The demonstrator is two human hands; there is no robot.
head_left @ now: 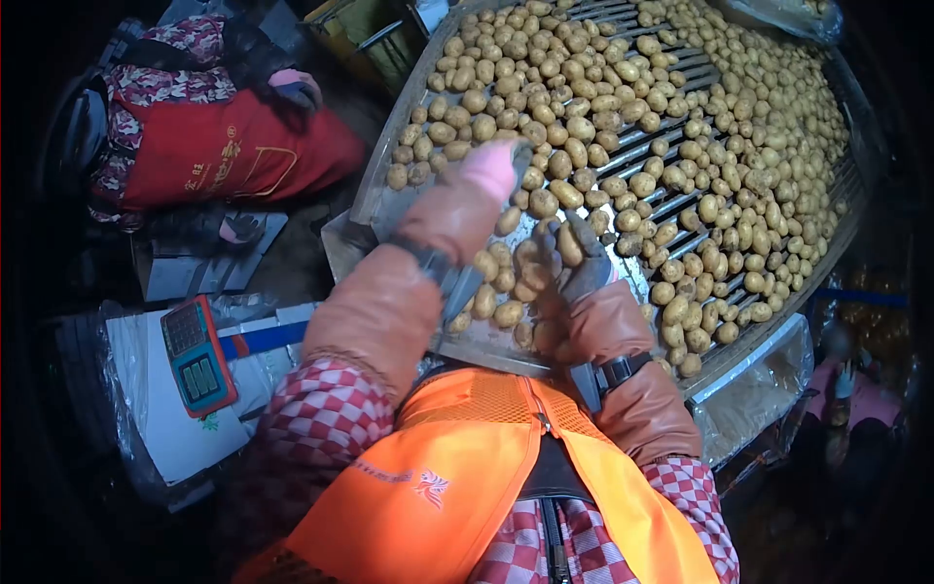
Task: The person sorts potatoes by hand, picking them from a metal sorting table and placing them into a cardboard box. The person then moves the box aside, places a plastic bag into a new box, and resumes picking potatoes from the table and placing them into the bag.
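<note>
Slatted metal tabletop [477,347], heaped with potatoes [581,128]. Left hand [494,167], gloved, over the heap's left side; its closure cannot be told. Right hand [588,274], gripping one potato [568,243] near the tabletop's front edge; light, even finger pressure should spare the skin.

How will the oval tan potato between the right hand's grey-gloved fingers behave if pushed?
That oval tan potato would likely roll, given its rounded sides, though neighbouring tan potatoes could stop it. Its plump look suggests a firm body.
</note>
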